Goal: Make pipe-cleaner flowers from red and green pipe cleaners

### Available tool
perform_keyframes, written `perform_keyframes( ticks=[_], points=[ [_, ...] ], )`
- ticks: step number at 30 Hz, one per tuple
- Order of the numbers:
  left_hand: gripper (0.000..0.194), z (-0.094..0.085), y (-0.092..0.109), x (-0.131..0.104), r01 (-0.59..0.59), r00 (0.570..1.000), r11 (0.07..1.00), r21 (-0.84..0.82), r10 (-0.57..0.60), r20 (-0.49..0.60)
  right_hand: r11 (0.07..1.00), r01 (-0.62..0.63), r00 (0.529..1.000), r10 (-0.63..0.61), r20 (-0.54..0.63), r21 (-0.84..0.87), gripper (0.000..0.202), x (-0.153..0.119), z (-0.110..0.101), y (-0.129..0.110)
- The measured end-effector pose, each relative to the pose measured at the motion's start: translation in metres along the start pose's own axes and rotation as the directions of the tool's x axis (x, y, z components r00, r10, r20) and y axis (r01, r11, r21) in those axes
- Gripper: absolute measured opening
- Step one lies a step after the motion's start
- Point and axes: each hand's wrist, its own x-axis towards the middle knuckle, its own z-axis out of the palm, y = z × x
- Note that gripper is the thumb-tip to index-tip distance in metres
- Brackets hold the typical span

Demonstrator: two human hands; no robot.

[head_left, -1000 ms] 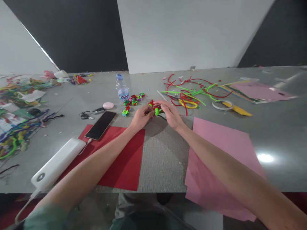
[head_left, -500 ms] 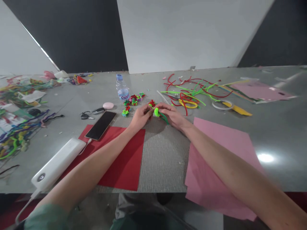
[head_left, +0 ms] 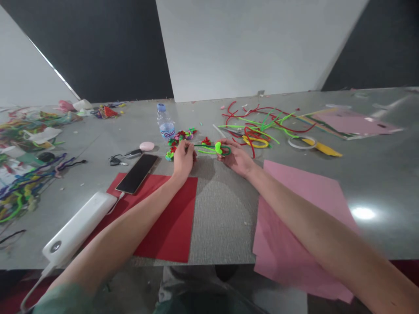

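A coiled, bright green pipe cleaner is pinched between the thumb and fingers of my right hand. From it a dark green pipe cleaner stretches left, and its end is pinched in my left hand. A light green strand runs just below it. Behind the strands a small red pipe-cleaner flower lies on the table. Several finished red, green and purple pieces sit beyond my left hand, partly hidden by it.
Loose red and green pipe cleaners spread at the back right, near yellow-handled scissors and a tape ring. A water bottle, phone, power bank and keys are on the left. Pink paper lies under my right forearm.
My left hand has moved left, away from my right hand, drawing the dark green pipe cleaner out between them. The red flower on the table now shows fully.
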Motion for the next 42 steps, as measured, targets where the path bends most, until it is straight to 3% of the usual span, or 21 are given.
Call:
perform_keyframes(
  ticks=[7,11,13,16,19,21,24,26,30,34,42],
  points=[
    [0.035,-0.007,-0.016,0.01,-0.001,0.986,0.996,-0.084,-0.013,-0.166,0.998,0.03,0.999,-0.032,-0.038,-0.048,0.03,-0.002,0.003,-0.004],
    [0.033,-0.008,-0.018,0.011,0.015,0.969,0.995,-0.098,-0.039,-0.243,0.999,0.035,0.999,-0.036,-0.04,-0.03,0.03,-0.002,0.006,-0.005],
    [0.025,-0.009,-0.013,0.011,-0.031,0.957,0.999,-0.035,0.02,-0.29,0.999,0.037,0.998,-0.038,-0.043,-0.016,0.03,-0.002,0.006,-0.004],
    [0.01,-0.01,0.004,0.005,-0.184,0.91,0.966,0.182,0.237,-0.34,0.999,0.031,0.997,-0.033,-0.068,-0.029,0.031,-0.001,0.005,-0.002],
    [0.018,-0.008,0.023,-0.008,-0.335,0.875,0.884,0.325,0.421,-0.241,0.999,0.011,0.996,-0.016,-0.082,-0.051,0.032,0.0,0.001,0.0],
    [0.028,-0.003,0.031,-0.018,-0.473,0.859,0.825,0.31,0.509,-0.044,0.999,0.002,0.997,-0.005,-0.072,-0.049,0.032,0.001,-0.001,0.002],
    [0.045,0.007,0.031,-0.027,-0.598,0.798,0.774,0.206,0.551,0.245,0.999,0.002,0.999,-0.003,-0.038,-0.036,0.034,0.0,-0.002,0.004],
    [0.051,0.011,0.026,-0.027,-0.595,0.779,0.791,0.144,0.523,0.345,1.0,0.007,1.0,-0.007,-0.009,-0.028,0.036,-0.001,-0.002,0.005],
    [0.041,0.012,0.016,-0.019,-0.546,0.806,0.828,0.124,0.479,0.349,1.0,-0.005,0.999,0.005,0.037,0.0,0.037,-0.002,0.0,0.007],
    [0.022,0.011,0.013,-0.013,-0.573,0.799,0.801,0.175,0.497,0.34,1.0,0.003,1.0,-0.003,0.03,-0.003,0.037,-0.001,0.001,0.007],
    [0.02,0.009,0.011,-0.011,-0.494,0.833,0.86,0.126,0.427,0.352,0.998,0.0,1.0,-0.001,-0.013,-0.059,0.037,0.0,0.001,0.009]
  ],
)
